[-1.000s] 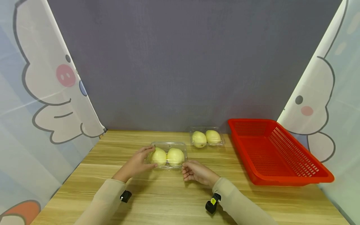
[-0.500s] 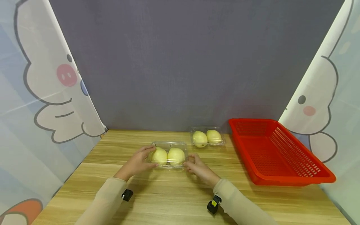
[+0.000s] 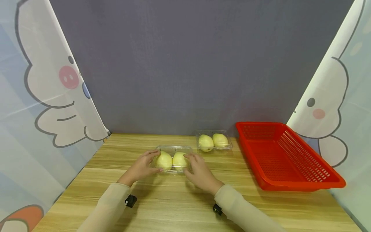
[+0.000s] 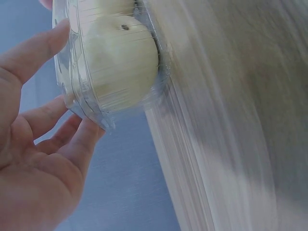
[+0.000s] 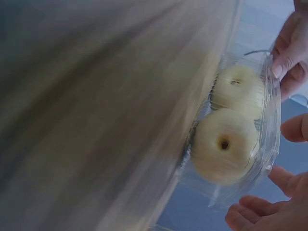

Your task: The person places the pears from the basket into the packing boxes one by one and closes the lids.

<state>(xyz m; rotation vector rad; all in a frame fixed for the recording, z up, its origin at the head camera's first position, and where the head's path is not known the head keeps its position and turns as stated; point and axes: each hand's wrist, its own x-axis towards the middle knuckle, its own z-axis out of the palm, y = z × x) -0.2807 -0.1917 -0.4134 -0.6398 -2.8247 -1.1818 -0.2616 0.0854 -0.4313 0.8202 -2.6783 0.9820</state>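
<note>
A clear plastic clamshell box (image 3: 174, 149) lies on the wooden table, with two pale yellow pears (image 5: 224, 147) side by side inside it. My left hand (image 3: 142, 169) grips the box's left end. In the left wrist view its thumb is on the rim and its fingers (image 4: 82, 142) bend around the corner of the lid. At the other end is my right hand (image 3: 201, 172), thumb and fingers spread about the right corner. The right wrist view shows a fingertip close by the lid edge and the thumb (image 5: 294, 128) apart from the plastic.
Behind and to the right, a second clear box (image 3: 226, 148) holds two more pears (image 3: 205, 143). A red perforated plastic basket (image 3: 255, 166) stands on the right of the table (image 3: 168, 206). A grey panel (image 3: 185, 71) rises behind the table.
My right hand has gone from loosely curled near the box's right corner to spread fingers, now over its right end. The left hand and the box have stayed in place.
</note>
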